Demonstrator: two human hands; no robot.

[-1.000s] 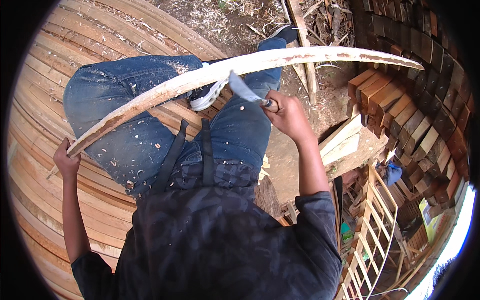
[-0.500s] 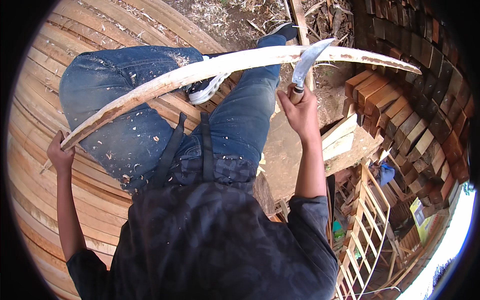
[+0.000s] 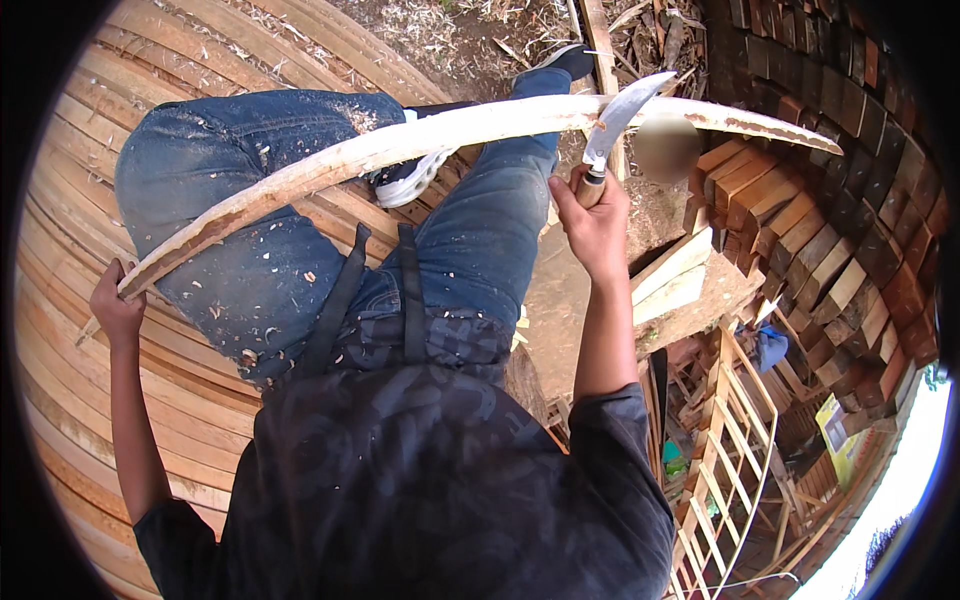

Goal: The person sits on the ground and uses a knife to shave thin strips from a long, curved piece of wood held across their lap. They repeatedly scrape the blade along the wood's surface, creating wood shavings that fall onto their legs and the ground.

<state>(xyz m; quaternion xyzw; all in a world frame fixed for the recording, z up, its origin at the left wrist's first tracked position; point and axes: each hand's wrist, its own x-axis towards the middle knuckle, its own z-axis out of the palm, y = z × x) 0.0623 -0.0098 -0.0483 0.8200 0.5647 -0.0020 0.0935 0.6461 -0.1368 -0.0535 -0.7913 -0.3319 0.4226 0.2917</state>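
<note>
A long, pale, curved wooden pole (image 3: 390, 146), peeled on most of its length with brown bark along one edge, lies across my thighs. My left hand (image 3: 119, 303) is closed around its near left end, and a thin tip pokes out past the fist. In my right hand (image 3: 592, 222) is the wooden handle of a curved-blade machete (image 3: 622, 118). The blade points up and to the right and overlaps the pole's far part; whether its edge touches the wood I cannot tell. Wood shavings dot my jeans (image 3: 240, 270).
Sawn planks (image 3: 75, 390) spread under and left of me. Cut timber (image 3: 765, 200) is stacked high on the right. A wooden block (image 3: 675, 280) lies beside my right forearm, and a slatted wooden frame (image 3: 715, 440) leans at lower right. Shavings litter the ground (image 3: 450, 40) ahead.
My right hand and the machete have shifted slightly left and down. A blurred round patch now shows right of the blade. The pole and my left hand have barely moved.
</note>
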